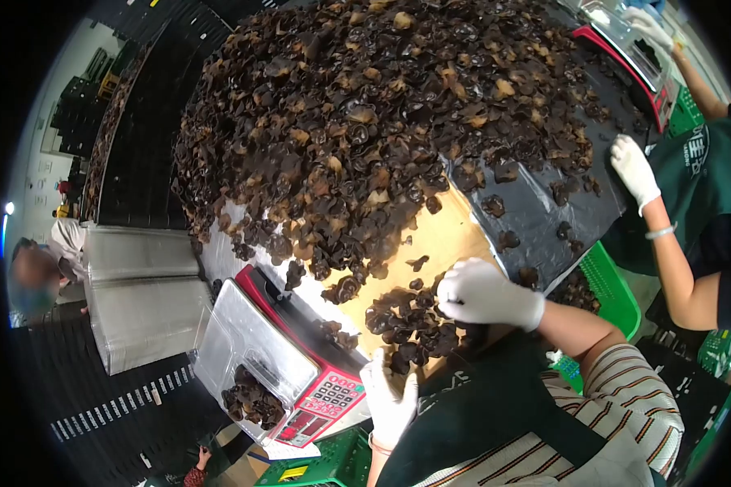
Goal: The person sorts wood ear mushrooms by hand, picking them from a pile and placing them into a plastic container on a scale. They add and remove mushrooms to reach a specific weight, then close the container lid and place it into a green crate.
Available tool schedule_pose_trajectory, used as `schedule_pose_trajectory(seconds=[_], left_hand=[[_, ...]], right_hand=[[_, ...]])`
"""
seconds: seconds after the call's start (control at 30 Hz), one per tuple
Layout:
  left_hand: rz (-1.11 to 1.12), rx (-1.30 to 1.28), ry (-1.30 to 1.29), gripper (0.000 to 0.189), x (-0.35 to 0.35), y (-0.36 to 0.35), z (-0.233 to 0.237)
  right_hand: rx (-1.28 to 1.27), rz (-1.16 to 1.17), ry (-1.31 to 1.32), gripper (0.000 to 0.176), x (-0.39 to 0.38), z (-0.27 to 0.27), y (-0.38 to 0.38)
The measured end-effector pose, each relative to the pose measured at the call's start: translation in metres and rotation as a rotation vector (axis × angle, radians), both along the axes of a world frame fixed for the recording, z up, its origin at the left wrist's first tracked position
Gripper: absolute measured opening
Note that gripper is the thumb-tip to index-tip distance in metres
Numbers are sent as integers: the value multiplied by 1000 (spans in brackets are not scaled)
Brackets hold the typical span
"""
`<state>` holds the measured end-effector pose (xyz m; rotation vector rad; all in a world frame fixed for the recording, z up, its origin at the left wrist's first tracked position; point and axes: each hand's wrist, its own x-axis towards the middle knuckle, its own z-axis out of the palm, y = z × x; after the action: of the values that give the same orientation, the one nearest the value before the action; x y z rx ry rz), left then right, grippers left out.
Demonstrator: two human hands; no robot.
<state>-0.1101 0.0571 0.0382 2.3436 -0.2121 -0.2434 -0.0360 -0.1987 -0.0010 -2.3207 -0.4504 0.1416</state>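
A small heap of dark wood ear mushrooms (414, 321) lies on the tan sheet close in front of me. At its right edge is my right hand (489, 296), white-gloved, with the fingers curled in; whatever they hold, if anything, is hidden. My left hand (391, 398), also gloved, is at the near left side of the heap with finger and thumb apart. Just left of it stands a red-and-silver digital scale (321, 377). A clear bag of wood ear mushrooms (253, 398) rests on the scale's metal plate.
A large mound of wood ear mushrooms (365, 122) covers the far table. On the right, a co-worker's gloved hand (635, 170) is near another scale (633, 69). Green crates (613, 284) stand below the table edge. Silver wrapped boxes (142, 284) are at left.
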Motion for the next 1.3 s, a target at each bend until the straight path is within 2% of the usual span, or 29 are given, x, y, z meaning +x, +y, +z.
schedule_pose_trajectory(seconds=[0.07, 0.13, 0.17, 0.2, 0.27, 0.3, 0.37, 0.43, 0.5, 0.53, 0.6, 0.63, 0.67, 0.73, 0.83, 0.93, 1.03, 1.17, 1.3], left_hand=[[-83, 62, 91, 68, -5, 7, -7], [-66, 93, 125, 64, -6, 6, -9], [-58, 107, 140, 62, -5, 4, -10], [-86, 151, 106, 58, -3, 2, -11], [-143, 243, 36, 51, 2, -1, -14], [-129, 266, 18, 47, 4, -3, -16], [-109, 311, -20, 40, 7, -6, -20], [-77, 223, 10, 33, 11, -6, -20], [-15, 128, 122, 27, 19, -6, -11], [78, 52, 324, 28, 24, -5, -3], [197, -297, 229, 31, 33, -9, 6], [247, -385, 272, 36, 37, -4, 0], [276, -515, 264, 42, 40, -4, -2], [322, -589, 307, 46, 45, 1, -10], [329, -647, 307, 47, 50, 1, -11], [360, -757, 353, 48, 49, -2, -9], [350, -850, 379, 49, 48, 0, -13], [347, -925, 428, 48, 50, 5, -21], [311, -936, 408, 43, 53, 3, -20]], right_hand=[[302, 3, 33, 9, 10, 14, -23], [368, 30, 88, 7, 16, 38, -47], [339, 60, 220, 7, 16, 49, -61], [247, 187, 434, 10, 14, 57, -79], [242, 298, 667, 11, 8, 70, -87], [179, 294, 667, 14, 9, 75, -83], [65, 203, 431, 16, 10, 63, -65], [35, 94, 139, 19, 6, 33, -52], [2, 10, 36, 20, 10, 19, -36], [-13, -32, -12, 22, 12, 13, -27], [69, -152, -187, 25, 14, -2, -9], [113, -208, -275, 26, 16, -7, -1], [68, -183, -322, 26, 20, -12, 5], [-28, -136, -418, 26, 25, -16, 14], [-173, -59, -93, 20, 36, -17, 14], [276, -129, -154, 16, 36, -29, 7], [481, -164, 238, 17, 31, 4, -7], [503, -37, 443, 15, 22, 25, -44], [575, -112, 529, 14, 14, 27, -69]])
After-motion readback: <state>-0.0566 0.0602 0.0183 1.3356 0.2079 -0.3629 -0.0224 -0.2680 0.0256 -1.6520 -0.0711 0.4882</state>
